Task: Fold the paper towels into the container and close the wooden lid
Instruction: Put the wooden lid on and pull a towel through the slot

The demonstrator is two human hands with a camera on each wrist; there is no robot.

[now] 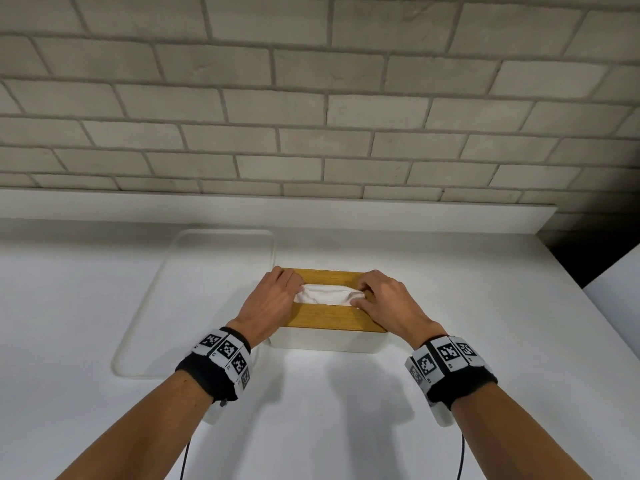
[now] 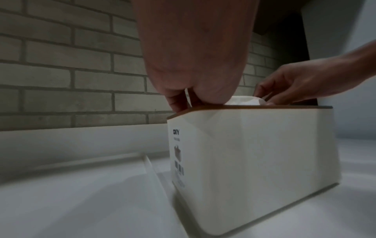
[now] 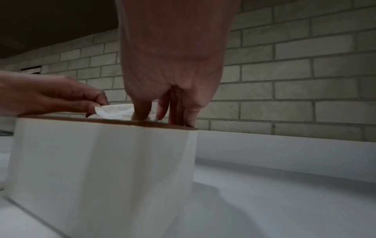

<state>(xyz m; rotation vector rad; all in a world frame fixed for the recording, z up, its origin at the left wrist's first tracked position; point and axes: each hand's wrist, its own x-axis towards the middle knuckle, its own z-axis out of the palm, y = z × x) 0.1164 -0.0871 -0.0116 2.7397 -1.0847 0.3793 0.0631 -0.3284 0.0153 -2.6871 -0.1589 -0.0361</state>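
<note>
A: Status of the white rectangular plastic container (image 1: pixel 323 341), please.

B: Your container stands upright on the white countertop (image 1: pixel 450 393), close to the pale brick wall (image 1: pixel 311 98). The flat oak-coloured wooden lid (image 1: pixel 325 316) is seated on its rim, level and flush in both wrist views. A printed label (image 2: pixel 178 154) with a barcode is on the container's left end wall.

A: Location of the white crumpled paper towel (image 1: pixel 325 294)?

B: It stands up out of the long slot down the middle of the lid and rises slightly above the wood. The part inside the container is hidden.

A: State of your left hand (image 1: pixel 272 303)?

B: It lies over the left end of the lid. The left wrist view shows its fingers (image 2: pixel 178 103) bent down onto the wood at the towel's left end. In the right wrist view its fingertips meet the towel's edge; you cannot tell whether they pinch it or merely press it.

A: And your right hand (image 1: pixel 388 299)?

B: It lies over the right end of the lid. The thumb and one finger (image 3: pixel 142 111) close narrowly on the towel's right end at the slot, while the other fingers stand on the wood just beside it.

A: Anything else on the surface?

B: A clear shallow rectangular plastic tray (image 1: pixel 145 306) lies flat just left of the container, behind your left wrist. Each wrist carries a black band with black-and-white coded markers (image 1: pixel 225 355), and a thin cable hangs from each.
</note>
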